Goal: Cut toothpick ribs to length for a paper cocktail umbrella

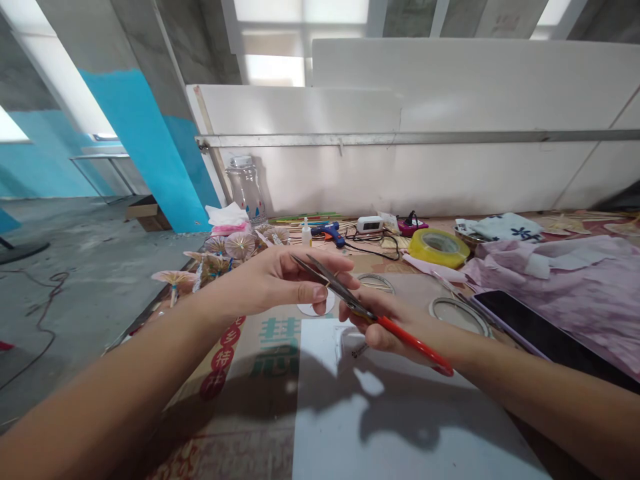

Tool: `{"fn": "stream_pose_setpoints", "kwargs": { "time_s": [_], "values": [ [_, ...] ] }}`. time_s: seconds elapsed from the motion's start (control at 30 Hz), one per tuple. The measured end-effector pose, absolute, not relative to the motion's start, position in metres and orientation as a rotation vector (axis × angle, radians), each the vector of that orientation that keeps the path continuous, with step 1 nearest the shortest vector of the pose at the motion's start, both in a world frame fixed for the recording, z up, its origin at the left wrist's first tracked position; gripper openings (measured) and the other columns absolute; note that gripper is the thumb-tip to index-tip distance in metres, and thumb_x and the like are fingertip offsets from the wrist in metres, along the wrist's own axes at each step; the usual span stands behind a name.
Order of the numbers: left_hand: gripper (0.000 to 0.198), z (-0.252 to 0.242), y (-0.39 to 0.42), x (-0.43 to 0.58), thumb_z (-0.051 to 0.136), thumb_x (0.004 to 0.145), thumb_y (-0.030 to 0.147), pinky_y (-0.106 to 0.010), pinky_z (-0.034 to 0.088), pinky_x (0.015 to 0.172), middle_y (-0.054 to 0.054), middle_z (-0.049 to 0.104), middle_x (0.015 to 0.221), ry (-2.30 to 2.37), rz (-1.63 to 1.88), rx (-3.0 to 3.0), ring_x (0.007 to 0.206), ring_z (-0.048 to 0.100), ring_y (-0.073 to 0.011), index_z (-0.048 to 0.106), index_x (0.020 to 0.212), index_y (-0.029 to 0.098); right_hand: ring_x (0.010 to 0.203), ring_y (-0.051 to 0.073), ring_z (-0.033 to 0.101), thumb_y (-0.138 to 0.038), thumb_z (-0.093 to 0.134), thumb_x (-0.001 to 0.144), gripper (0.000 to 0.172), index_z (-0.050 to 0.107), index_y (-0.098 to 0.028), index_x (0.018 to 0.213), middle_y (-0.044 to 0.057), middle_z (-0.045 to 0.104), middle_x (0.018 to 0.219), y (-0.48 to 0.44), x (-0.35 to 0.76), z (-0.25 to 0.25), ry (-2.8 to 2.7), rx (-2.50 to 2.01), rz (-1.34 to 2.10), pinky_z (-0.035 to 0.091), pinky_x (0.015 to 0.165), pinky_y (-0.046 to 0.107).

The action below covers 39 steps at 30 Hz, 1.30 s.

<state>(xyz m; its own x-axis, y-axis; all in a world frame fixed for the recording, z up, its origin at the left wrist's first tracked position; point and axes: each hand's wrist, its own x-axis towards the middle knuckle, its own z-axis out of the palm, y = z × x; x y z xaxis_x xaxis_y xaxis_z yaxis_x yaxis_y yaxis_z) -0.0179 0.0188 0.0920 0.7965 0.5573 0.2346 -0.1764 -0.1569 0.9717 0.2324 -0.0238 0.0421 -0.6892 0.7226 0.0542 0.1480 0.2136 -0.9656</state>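
Note:
My right hand (377, 317) is closed around a pair of scissors (407, 340) with red handles. Their dark blades are slightly apart and point up and to the left, crossing in front of my left fingers. My left hand (295, 277) has thumb and fingers pinched together beside the blades. A thin, pale sliver shows at its fingertips, too small to name. Just below those fingers is a white round piece (313, 309); whether it is held or lies behind them, I cannot tell. Under both hands lies a white sheet (345, 413) on printed cardboard (245, 400).
Paper fan-like flowers (240, 245) stand at the left. Behind are a small bottle (307, 233), a blue glue gun (330, 232) and a glass jar (245, 190). At the right are yellow tape (437, 248), a ring (460, 315), a phone (540, 337) and pink cloth (565, 280).

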Motion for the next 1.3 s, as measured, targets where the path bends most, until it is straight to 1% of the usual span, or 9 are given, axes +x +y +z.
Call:
{"fn": "stream_pose_setpoints", "kwargs": {
  "time_s": [0.23,0.33,0.4,0.53,0.7,0.9,1.13,1.23,1.3],
  "values": [
    [0.032,0.089,0.023,-0.020,0.075,0.089,0.015,-0.025,0.060,0.072,-0.010,0.079,0.116,0.273,0.640,1.627,0.078,0.074,-0.0131,0.077,0.119,0.027,0.081,0.017,0.047,-0.071,0.066,0.086,0.056,0.058,-0.023,0.112,0.001,0.050,0.093,-0.020,0.237,0.039,-2.071,-0.858,1.364,0.041,0.068,0.028],
    [0.033,0.088,0.025,-0.020,0.074,0.090,0.014,-0.023,0.060,0.072,-0.009,0.079,0.116,0.261,0.631,1.630,0.076,0.073,-0.0114,0.077,0.120,0.027,0.080,0.016,0.048,-0.066,0.069,0.087,0.050,0.058,-0.023,0.109,0.000,0.051,0.091,-0.020,0.236,0.039,-2.075,-0.889,1.349,0.041,0.068,0.027],
    [0.033,0.088,0.025,-0.020,0.074,0.090,0.013,-0.021,0.059,0.071,-0.008,0.079,0.115,0.265,0.625,1.629,0.074,0.072,-0.0095,0.077,0.120,0.028,0.078,0.015,0.048,-0.065,0.070,0.086,0.049,0.058,-0.022,0.107,-0.001,0.051,0.089,-0.020,0.235,0.038,-2.056,-0.884,1.366,0.041,0.067,0.027],
    [0.034,0.086,0.025,-0.021,0.072,0.092,0.013,-0.018,0.058,0.060,-0.006,0.078,0.118,0.292,0.607,1.608,0.071,0.070,-0.0080,0.075,0.122,0.029,0.073,0.015,0.046,-0.068,0.071,0.082,0.052,0.058,-0.022,0.103,-0.001,0.050,0.084,-0.019,0.232,0.034,-1.999,-0.903,1.405,0.039,0.062,0.026],
    [0.034,0.082,0.028,-0.023,0.072,0.092,0.014,-0.018,0.059,0.064,-0.005,0.078,0.116,0.283,0.597,1.591,0.072,0.070,-0.0069,0.075,0.123,0.029,0.070,0.014,0.045,-0.064,0.075,0.081,0.048,0.059,-0.022,0.098,-0.002,0.049,0.078,-0.019,0.231,0.036,-2.000,-0.980,1.368,0.036,0.059,0.025],
    [0.030,0.079,0.033,-0.023,0.074,0.090,0.016,-0.017,0.059,0.062,-0.004,0.078,0.112,0.322,0.585,1.540,0.069,0.069,-0.0063,0.077,0.118,0.028,0.067,0.014,0.043,-0.060,0.077,0.078,0.045,0.058,-0.023,0.095,-0.003,0.047,0.075,-0.022,0.228,0.046,-1.986,-1.095,1.358,0.033,0.057,0.024],
    [0.026,0.079,0.033,-0.020,0.079,0.086,0.017,-0.018,0.058,0.059,-0.004,0.079,0.107,0.377,0.599,1.513,0.065,0.068,-0.0068,0.079,0.111,0.026,0.066,0.014,0.043,-0.064,0.075,0.077,0.048,0.060,-0.022,0.095,-0.002,0.049,0.075,-0.019,0.227,0.040,-2.004,-1.104,1.296,0.035,0.055,0.024],
    [0.025,0.078,0.033,-0.017,0.080,0.085,0.018,-0.018,0.057,0.058,-0.004,0.080,0.104,0.372,0.614,1.487,0.062,0.067,-0.0065,0.080,0.109,0.025,0.070,0.015,0.045,-0.067,0.073,0.080,0.049,0.061,-0.022,0.096,0.000,0.051,0.080,-0.018,0.229,0.037,-2.037,-1.043,1.238,0.038,0.057,0.025],
    [0.024,0.077,0.032,-0.015,0.081,0.084,0.018,-0.019,0.057,0.058,-0.005,0.080,0.101,0.353,0.633,1.468,0.059,0.066,-0.0062,0.080,0.108,0.024,0.075,0.016,0.048,-0.067,0.070,0.083,0.049,0.061,-0.022,0.101,0.001,0.054,0.086,-0.019,0.230,0.037,-2.074,-0.986,1.220,0.041,0.060,0.025]
  ]
}}
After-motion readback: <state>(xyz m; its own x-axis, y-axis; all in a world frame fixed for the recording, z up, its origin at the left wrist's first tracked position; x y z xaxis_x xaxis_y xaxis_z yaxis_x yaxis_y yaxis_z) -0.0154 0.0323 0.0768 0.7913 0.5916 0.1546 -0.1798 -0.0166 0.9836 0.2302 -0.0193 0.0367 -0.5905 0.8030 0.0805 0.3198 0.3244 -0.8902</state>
